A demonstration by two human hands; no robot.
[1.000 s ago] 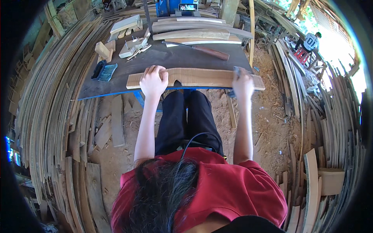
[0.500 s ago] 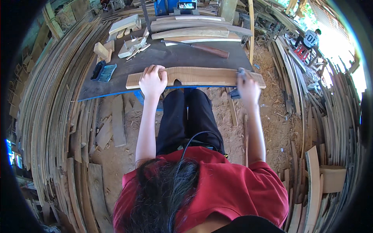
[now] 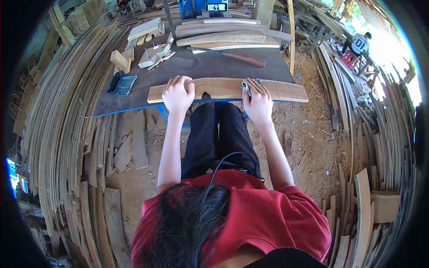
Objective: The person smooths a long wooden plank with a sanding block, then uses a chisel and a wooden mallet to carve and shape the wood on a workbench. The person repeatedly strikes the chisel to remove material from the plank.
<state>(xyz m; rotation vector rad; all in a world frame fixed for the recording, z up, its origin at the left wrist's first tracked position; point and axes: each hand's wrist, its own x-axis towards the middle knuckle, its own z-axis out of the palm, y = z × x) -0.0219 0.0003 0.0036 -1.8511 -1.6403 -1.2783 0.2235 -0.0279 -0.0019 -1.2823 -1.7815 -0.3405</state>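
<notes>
A long, slightly curved wooden board (image 3: 219, 88) with a small notch in its near edge lies along the front of the dark table. My left hand (image 3: 178, 95) is closed over the board's left part, fingers curled on its top. On the right half of the board, my right hand (image 3: 260, 102) presses down a folded grey-blue sheet (image 3: 245, 87), which looks like sandpaper. Most of that sheet is hidden under the fingers.
At the table's left lie a blue sheet (image 3: 126, 85) and a black object (image 3: 115, 83). Wood blocks (image 3: 119, 60), a wooden-handled tool (image 3: 246, 59) and curved boards (image 3: 223, 39) sit farther back. Stacked planks (image 3: 58, 129) flank both sides. A person (image 3: 359, 43) sits far right.
My right hand has slid left along the board with the folded sheet, from near the right end toward the middle. My left hand keeps its place on the board.
</notes>
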